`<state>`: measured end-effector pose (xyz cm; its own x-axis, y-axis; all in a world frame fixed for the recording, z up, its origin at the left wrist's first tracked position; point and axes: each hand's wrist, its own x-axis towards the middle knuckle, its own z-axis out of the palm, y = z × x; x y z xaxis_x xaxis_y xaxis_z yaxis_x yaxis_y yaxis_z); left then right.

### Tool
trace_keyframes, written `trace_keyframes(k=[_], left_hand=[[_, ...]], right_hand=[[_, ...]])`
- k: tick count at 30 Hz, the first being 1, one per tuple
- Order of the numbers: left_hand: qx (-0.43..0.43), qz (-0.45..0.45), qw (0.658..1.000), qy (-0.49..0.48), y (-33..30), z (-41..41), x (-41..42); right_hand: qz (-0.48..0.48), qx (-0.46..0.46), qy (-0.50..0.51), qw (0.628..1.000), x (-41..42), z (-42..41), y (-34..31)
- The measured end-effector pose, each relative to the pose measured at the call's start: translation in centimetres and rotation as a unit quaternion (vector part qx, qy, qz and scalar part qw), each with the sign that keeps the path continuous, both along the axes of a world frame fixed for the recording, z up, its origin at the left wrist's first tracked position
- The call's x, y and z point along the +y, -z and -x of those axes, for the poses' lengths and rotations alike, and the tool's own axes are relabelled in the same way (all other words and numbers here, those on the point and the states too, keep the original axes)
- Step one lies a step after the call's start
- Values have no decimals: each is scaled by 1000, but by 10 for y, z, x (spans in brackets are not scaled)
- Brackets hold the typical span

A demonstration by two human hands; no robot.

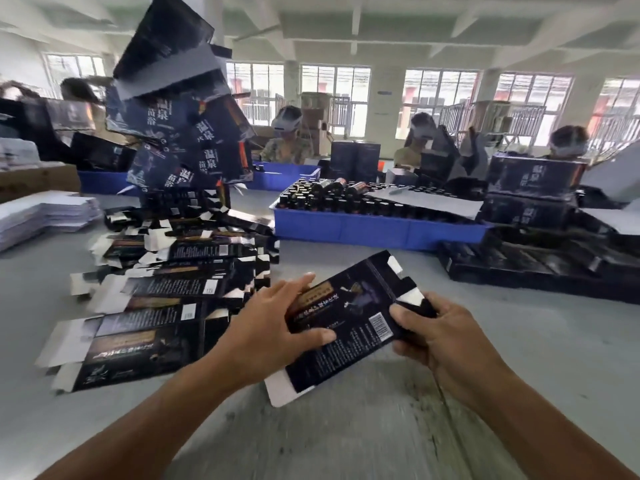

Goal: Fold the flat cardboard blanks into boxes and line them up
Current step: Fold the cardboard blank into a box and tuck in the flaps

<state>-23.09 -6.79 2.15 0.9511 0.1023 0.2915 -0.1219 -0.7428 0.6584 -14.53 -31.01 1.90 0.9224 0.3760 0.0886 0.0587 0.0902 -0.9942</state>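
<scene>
Head view, left to right: a fanned pile of flat blanks [162,299] lies on the grey table [519,344], overlapped so that single sheets likely peel off easily, and behind it a leaning stack of folded boxes [180,133] shows the characters 温泉. At centre the left hand [273,327] holds one blank [349,323] above the table, thumb on its printed face and fingers along the far edge, probably to steady it. The right hand [440,327] grips the end flaps, seemingly to spring the sleeve open. A barcode is visible; the small print is unreadable. Further right, a blue tray [377,230] holds dark bottles.
</scene>
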Motion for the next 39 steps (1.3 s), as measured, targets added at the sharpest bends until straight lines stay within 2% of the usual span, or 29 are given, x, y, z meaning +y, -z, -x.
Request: trace_keyframes(k=[3, 6, 9, 14, 20, 24, 30, 33, 36, 39], left_hand=[[-57, -167, 984, -23, 4, -1, -8], [-96, -256, 962, -30, 4, -2, -18], [-121, -246, 961, -40, 2, 2, -21], [-202, -204, 956, -65, 1, 7, -14], [-255, -291, 919, -81, 1, 6, -16], [-274, -335, 900, -55, 2, 4, -18], [-278, -373, 885, -2, -3, 7, -24], [-275, -349, 896, 10, -5, 9, -31], [-275, -329, 903, 10, -7, 9, -35], [-276, -347, 896, 6, -8, 6, -40]], right_hand=[[-27, -17, 11, 999, 3, 6, -4], [-28, -46, -15, 998, 10, 19, -7], [2, -78, -55, 995, 18, 31, -10], [-33, -40, -73, 996, 15, 35, -22], [-76, -44, -45, 995, 5, 30, -31], [10, -127, 19, 992, 1, 26, -31], [70, -161, -14, 984, -1, 29, -34], [76, -188, -10, 979, -2, 30, -37], [100, -261, 29, 960, -3, 33, -39], [145, -329, 82, 929, -1, 37, -37]])
